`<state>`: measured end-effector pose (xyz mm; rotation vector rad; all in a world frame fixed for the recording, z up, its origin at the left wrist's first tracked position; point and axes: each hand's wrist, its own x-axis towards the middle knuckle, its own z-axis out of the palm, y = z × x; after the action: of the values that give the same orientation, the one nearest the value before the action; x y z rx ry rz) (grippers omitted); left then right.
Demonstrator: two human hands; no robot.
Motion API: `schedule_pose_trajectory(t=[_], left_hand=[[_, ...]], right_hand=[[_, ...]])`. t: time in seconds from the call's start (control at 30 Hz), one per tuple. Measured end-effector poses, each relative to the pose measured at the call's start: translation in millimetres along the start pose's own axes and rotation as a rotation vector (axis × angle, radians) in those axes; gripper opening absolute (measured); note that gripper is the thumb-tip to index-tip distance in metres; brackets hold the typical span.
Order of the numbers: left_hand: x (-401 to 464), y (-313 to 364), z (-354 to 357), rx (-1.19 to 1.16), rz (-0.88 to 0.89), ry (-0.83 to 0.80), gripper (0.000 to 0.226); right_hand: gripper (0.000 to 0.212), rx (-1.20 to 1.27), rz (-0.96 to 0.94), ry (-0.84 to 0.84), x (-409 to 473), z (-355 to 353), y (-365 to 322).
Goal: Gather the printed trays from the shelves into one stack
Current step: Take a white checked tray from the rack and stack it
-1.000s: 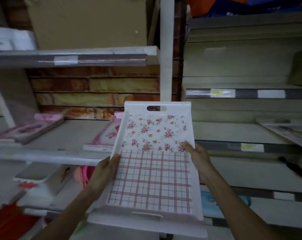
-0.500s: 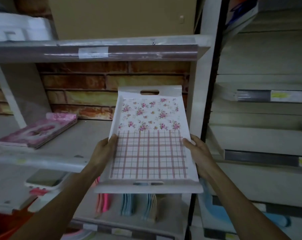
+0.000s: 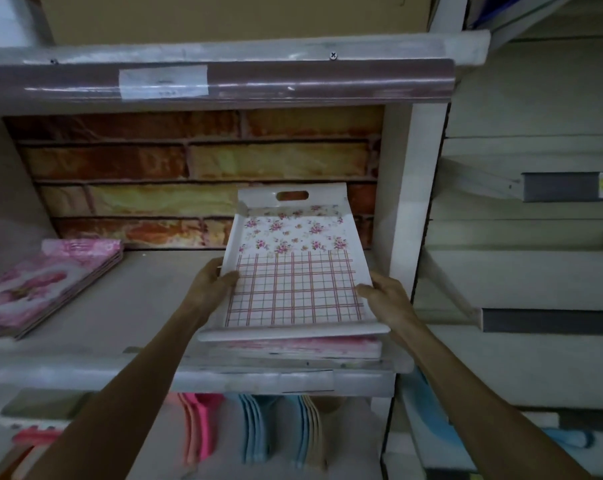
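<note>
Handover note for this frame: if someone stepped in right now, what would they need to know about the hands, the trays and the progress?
Left hand and right hand each grip a side of the floral-and-check tray, held over the pink stack at the right of the middle shelf.
Done: this tray brought to the stack.
Left: set it down, then fetch the pink trays at the shelf's left end. Whether other shelves hold more is unclear.

dim light, white shelving (image 3: 223,375), brick-pattern back wall (image 3: 189,161)
</note>
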<state>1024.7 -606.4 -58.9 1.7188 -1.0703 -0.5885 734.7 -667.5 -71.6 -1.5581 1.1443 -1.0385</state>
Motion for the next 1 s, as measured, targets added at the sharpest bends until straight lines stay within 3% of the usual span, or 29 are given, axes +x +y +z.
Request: schedule_pose_trajectory(t=[0.3,0.83,1.0], left_hand=[[27.0,-29.9,22.0,0.213,0.011,-0.082,0.041],[41.0,-43.8,33.1,0.482,0.043,-0.075,0.041],[33.4,-34.9,27.6,0.53,0.181,0.021,0.041]], right_hand=[[0.032,-0.147,0.08,-0.011,17.3,7.0,36.6],[0.027,-0.246,0.07,-0.047,17.3,4.7,51.5],[0.027,-0.274,0.04,0.011,16.4,-11.5,34.3]])
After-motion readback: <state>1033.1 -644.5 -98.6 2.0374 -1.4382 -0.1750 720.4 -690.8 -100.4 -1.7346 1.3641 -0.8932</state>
